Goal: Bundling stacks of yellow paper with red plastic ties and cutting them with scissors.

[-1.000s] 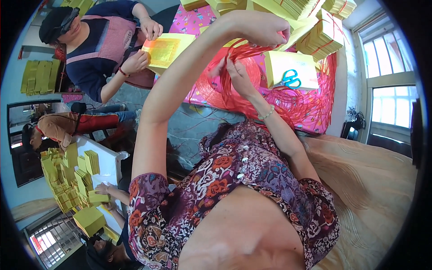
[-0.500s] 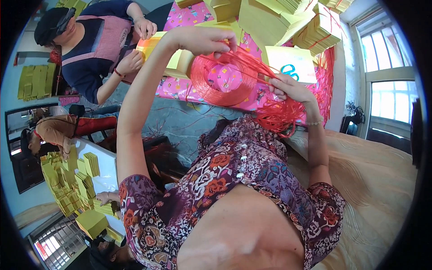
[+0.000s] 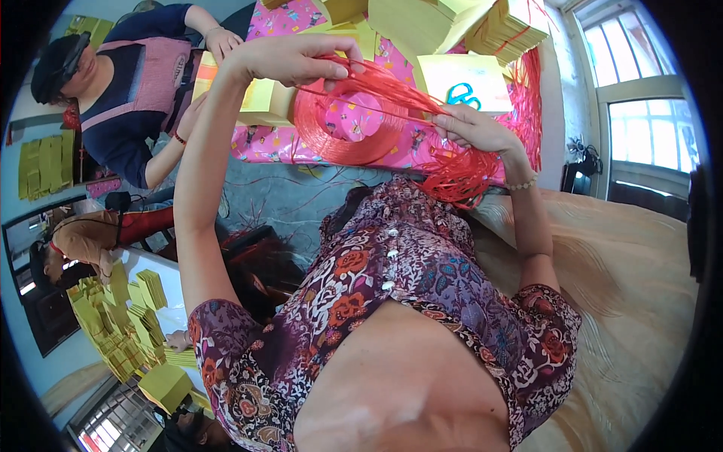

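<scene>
A bundle of red plastic string (image 3: 393,84) stretches between my two hands over the table. My left hand (image 3: 305,60) is closed on its left end, with fingers and thumb pinched together. My right hand (image 3: 478,128) is closed around the other end. Loose red strands (image 3: 456,179) hang below that hand over the table's front edge. Beneath the stretched bundle, a large round coil of red string (image 3: 310,128) lies on the pink patterned tablecloth (image 3: 256,142).
Teal-handled scissors (image 3: 462,96) lie on a yellow paper stack (image 3: 452,71) beyond my right hand. More tied yellow stacks (image 3: 508,30) stand behind. A co-worker in a pink apron (image 3: 154,75) handles yellow paper at left. Another table holds several yellow bundles (image 3: 105,316).
Both my hands still grip the stretched string. The whole view has shifted, so the table appears further up and left. The co-worker's near hand has moved along the yellow paper.
</scene>
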{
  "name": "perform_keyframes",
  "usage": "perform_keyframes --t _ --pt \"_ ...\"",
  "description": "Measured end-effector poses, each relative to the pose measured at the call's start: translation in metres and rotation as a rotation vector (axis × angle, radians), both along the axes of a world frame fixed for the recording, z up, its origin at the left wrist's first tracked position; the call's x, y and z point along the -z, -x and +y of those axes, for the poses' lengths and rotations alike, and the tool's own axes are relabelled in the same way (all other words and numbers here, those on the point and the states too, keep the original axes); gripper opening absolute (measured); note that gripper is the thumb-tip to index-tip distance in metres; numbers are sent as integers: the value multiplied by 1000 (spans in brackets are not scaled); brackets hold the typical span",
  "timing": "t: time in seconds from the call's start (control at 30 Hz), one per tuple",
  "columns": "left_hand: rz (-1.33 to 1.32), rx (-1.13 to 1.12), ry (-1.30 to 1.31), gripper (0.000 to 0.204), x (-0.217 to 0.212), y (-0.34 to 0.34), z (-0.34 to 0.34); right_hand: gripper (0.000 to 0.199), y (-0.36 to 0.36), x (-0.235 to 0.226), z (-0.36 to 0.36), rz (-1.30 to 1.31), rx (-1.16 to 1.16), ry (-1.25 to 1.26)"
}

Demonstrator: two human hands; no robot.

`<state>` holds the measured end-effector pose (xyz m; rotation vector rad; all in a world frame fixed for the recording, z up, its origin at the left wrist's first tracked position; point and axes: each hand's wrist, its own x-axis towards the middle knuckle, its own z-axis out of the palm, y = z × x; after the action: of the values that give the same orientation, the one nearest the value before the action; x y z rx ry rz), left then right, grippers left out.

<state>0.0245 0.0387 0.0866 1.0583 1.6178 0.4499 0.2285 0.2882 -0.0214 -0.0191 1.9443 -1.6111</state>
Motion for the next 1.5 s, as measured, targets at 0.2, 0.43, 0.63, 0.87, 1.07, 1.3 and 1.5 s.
perform_keyframes --t 0.2,0.43,0.63,0.87,1.07,1.3,1.5 --pt "-457 -527 -805 48 50 13 5 30 -3 -10 4 206 484 608" --pt "-16 -234 -482 52 85 -122 82 26 26 -29 -36 402 760 801" --pt "-612 -328 -314 33 99 -113 60 20 25 -44 89 555 1115 878" --pt "-558 -254 -42 35 109 -94 -16 26 -25 40 221 485 1651 759" --pt "-451 -285 67 33 125 -89 -74 21 -69 118 214 246 1625 321" --pt "-372 -272 70 33 93 -78 -84 38 -125 223 225 -236 1046 -411" --pt "-146 -43 -71 36 96 -72 -35 52 -42 53 55 284 465 -1127"
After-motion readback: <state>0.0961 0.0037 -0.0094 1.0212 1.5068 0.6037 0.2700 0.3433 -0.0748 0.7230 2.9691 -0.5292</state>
